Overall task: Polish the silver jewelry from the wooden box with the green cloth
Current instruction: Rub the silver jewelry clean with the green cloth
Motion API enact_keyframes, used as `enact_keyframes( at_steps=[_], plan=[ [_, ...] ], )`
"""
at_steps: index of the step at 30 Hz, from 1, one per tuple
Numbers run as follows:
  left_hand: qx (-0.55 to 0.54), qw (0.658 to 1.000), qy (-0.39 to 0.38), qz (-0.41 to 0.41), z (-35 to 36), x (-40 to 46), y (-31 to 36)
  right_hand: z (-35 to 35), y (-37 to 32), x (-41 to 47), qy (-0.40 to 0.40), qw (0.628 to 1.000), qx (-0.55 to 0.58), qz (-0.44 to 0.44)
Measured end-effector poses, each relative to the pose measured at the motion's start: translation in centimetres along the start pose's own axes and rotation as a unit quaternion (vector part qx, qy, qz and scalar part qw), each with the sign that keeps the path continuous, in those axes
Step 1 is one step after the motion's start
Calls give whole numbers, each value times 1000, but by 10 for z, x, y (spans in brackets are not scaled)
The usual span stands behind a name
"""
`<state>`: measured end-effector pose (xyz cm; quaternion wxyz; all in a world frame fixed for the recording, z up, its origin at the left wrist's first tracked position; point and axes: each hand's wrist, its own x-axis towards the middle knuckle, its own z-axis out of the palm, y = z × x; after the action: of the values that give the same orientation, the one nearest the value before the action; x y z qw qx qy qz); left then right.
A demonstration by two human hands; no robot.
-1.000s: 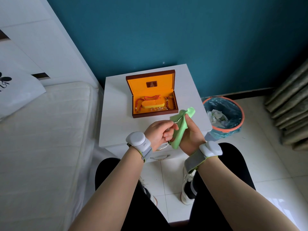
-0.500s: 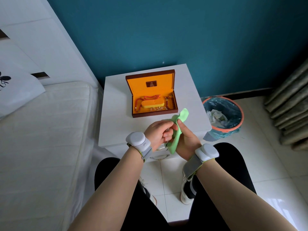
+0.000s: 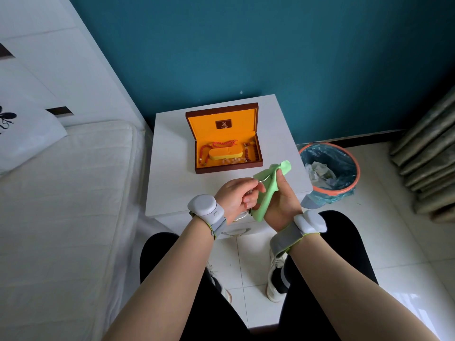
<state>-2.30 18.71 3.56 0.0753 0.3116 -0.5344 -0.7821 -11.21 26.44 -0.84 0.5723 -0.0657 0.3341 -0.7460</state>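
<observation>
A seated person works above the near edge of a white bedside cabinet. The right hand has its fingers curled round a green cloth, thumb pressed along the fabric; the cloth rises past the thumb tip and hangs below the heel of the hand. The left hand, fingers bent inward, pinches a thin piece of silver jewelry, of which only a short bright sliver shows between the left fingertips and the cloth. The rest is hidden by fingers and fabric, so its shape cannot be made out. Beyond the fingertips, apart from them, a wooden box stands open on the cabinet, its orange lining holding red and pale beaded strands around a yellow pad; the beads are too small to tell in detail. Right of the right hand's knuckles, on the floor, stands a lined wastebasket. Both wrists wear grey bands.
</observation>
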Motion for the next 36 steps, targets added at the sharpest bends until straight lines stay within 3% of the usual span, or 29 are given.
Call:
enact_keyframes(
  at_steps=[9, 19, 30, 36],
  plan=[
    [0, 1000, 2, -5, -3, 0, -1, 4, 3, -3, -45, 998, -38, 23],
    [11, 1000, -5, 0, -1, 1, -2, -6, -3, 0, 5, 1000, -4, 8],
    [-2, 1000, 2, -8, -5, 2, -4, -2, 2, -4, -50, 996, -72, 22],
    [14, 1000, -1, -9, -3, -2, -2, -6, -7, 1, 17, 999, -43, 24]
  ],
)
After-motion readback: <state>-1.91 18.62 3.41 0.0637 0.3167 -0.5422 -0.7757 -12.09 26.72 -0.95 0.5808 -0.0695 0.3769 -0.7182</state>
